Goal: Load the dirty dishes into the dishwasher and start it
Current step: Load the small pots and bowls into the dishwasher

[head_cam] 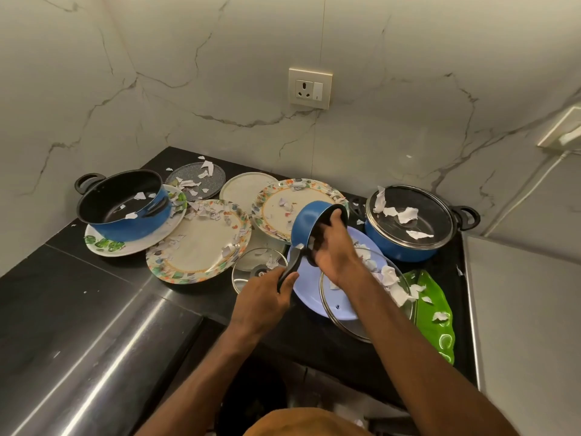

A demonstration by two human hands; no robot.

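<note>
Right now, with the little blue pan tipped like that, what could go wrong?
1. The left hand grips the handle and the right hand hooks the rim of the tilted saucepan, above the glass lid. A slip could drop it and crack the glass.
2. More paper scraps may tumble out over the blue plate and counter.

The small saucepan point(306, 223) is coated glossy blue outside and matt black inside. Its handle point(290, 265), gripped by the left fingers point(287, 283), looks like black plastic. Below the right fingers point(335, 219) a clear glass lid point(334, 313) is rimmed in shiny metal and strewn with torn white paper scraps point(397, 292). The surface point(78, 278) is polished black stone. Left of the fingers a brushed metal sheet point(103, 357) is seen, and right of them a glossy green tray point(437, 328).
</note>
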